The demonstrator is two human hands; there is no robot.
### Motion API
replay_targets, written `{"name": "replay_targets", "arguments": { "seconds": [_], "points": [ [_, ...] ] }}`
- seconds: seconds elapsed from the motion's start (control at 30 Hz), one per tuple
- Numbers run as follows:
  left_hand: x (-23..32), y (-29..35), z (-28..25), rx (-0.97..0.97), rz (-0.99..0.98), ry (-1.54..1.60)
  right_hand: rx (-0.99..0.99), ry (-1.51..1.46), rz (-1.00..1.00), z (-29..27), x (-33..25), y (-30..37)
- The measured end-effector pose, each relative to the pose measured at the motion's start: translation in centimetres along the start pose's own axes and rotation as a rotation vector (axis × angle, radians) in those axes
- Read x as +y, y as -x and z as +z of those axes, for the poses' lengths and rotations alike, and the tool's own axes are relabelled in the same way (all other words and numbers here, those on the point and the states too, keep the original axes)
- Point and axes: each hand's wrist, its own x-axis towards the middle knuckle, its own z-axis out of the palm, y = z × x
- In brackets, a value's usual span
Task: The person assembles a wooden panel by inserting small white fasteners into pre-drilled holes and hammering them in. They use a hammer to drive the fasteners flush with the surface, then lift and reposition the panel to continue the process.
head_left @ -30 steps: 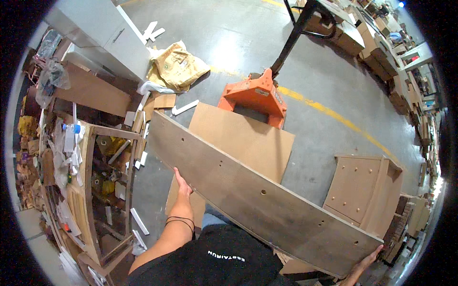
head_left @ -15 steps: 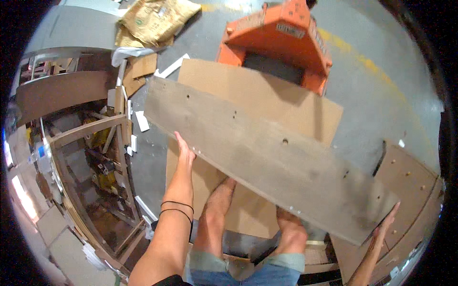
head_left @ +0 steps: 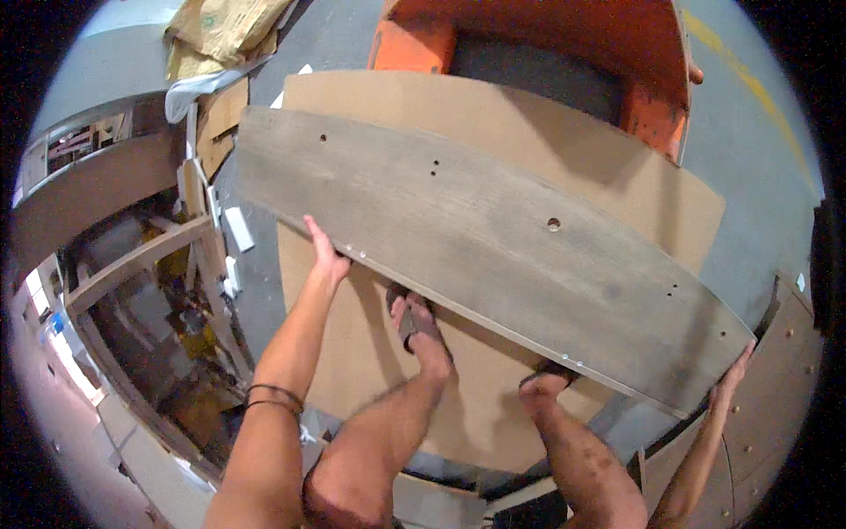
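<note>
A long grey-brown wooden panel (head_left: 476,238) with several drilled holes slants across the view, its right end nearer to me. My left hand (head_left: 326,251) is closed on its near edge, left of the middle, with the thumb along the edge and the other fingers hidden beneath. At the panel's right end, my right hand (head_left: 733,375) grips the short edge. Small bright fittings sit along the near edge. Below the panel lies a large flat sheet of brown cardboard (head_left: 352,388), where my sandalled feet stand.
An orange pallet jack (head_left: 656,119) stands at the cardboard's far edge. On the left are a wooden frame (head_left: 145,256), white scraps (head_left: 238,229) and a yellowish sack (head_left: 220,40). Brown panels with pegs (head_left: 775,379) lie at the right.
The view has come closer to the panel and cardboard, and the panel now looks larger. My feet now show below its near edge. Both hands keep their hold.
</note>
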Motion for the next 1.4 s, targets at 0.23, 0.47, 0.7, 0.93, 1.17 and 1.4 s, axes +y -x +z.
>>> {"name": "replay_targets", "arguments": {
  "seconds": [0.23,0.47,0.7,0.93,1.17,1.4],
  "points": [
    [3.9,0.5,0.0,-0.119,-0.125,-0.383,-0.034,0.094,0.023,7.3,2.4,-8.9],
    [9.9,2.2,-0.3,0.184,0.389,-1.445,-0.147,0.185,-0.073,11.1,-0.5,-11.3],
    [19.3,-6.2,-6.0,0.544,0.852,-1.501,-0.421,0.034,-0.003,12.2,2.6,-16.3],
    [25.1,-13.1,-14.0,0.516,0.824,-1.439,-0.383,0.832,-0.052,4.2,5.6,-10.8],
    [26.9,-16.6,-13.8,0.319,0.535,-1.132,-0.087,0.56,-0.021,4.1,9.1,-8.2],
    [27.1,-16.0,-16.3,0.263,0.59,-0.994,-0.127,0.404,-0.106,8.1,10.2,-7.6]
  ]
}}
